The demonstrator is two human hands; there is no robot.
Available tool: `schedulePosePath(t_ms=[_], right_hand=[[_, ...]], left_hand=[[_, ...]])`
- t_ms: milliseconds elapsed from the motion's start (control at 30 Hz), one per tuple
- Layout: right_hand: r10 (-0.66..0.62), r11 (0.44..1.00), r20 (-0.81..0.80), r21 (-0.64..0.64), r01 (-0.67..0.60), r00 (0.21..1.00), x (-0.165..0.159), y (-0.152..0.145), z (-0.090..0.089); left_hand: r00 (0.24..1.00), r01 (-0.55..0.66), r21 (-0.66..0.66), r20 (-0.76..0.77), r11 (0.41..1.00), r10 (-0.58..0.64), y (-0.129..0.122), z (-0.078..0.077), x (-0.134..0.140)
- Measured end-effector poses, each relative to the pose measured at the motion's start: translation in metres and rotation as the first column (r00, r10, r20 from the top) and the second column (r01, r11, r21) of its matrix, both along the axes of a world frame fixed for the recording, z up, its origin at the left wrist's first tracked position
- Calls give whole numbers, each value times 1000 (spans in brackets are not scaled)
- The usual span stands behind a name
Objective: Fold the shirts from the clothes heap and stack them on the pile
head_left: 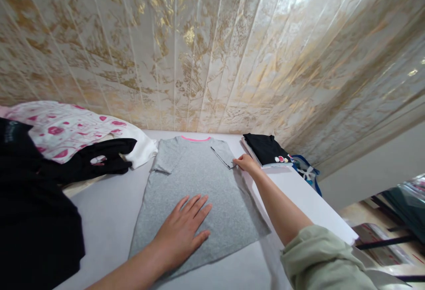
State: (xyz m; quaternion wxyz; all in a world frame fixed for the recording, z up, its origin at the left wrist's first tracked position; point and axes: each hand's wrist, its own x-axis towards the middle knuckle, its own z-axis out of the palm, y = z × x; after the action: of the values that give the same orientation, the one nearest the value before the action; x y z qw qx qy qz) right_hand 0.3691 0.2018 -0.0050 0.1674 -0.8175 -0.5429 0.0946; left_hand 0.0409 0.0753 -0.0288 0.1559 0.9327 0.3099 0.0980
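A grey T-shirt (195,170) with a pink neckline lies spread on the white table, its neck end away from me. My left hand (186,226) rests flat on the lower half of the shirt, fingers stretched out. The left-side sleeve lies folded inward over the body. At the shirt's right edge, my right hand (245,163) has thumb and fingers pinched together on the cloth beside the sleeve. A dark line along the sleeve hem slants over the upper right of the shirt.
Black garments (36,219) and a white cloth with pink print (66,126) are heaped on the left of the table (109,210). Folded clothes with a black one on top (265,146) sit at the back right. A patterned curtain (199,59) hangs behind.
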Motion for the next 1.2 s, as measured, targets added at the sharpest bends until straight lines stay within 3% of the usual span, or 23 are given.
schedulePosePath(t_ms=[200,567,700,933,1200], right_hand=[[-15,997,4,-74,15,1000,-4,4,-4],[-66,996,-50,-59,63,997,-20,2,0],[-61,998,-3,-25,60,998,-30,1,10],[60,998,329,-1,-63,942,-93,-10,39],[252,968,408,-108,-228,877,-156,-22,21]], left_hand=[[1000,-5,-5,12,1000,5,-1,-1,0],[1000,-10,14,19,1000,9,-3,0,0],[1000,-7,3,17,1000,7,-3,0,0],[1000,-9,-12,21,1000,9,-2,5,1],[1000,-11,-1,17,1000,11,-3,4,0]])
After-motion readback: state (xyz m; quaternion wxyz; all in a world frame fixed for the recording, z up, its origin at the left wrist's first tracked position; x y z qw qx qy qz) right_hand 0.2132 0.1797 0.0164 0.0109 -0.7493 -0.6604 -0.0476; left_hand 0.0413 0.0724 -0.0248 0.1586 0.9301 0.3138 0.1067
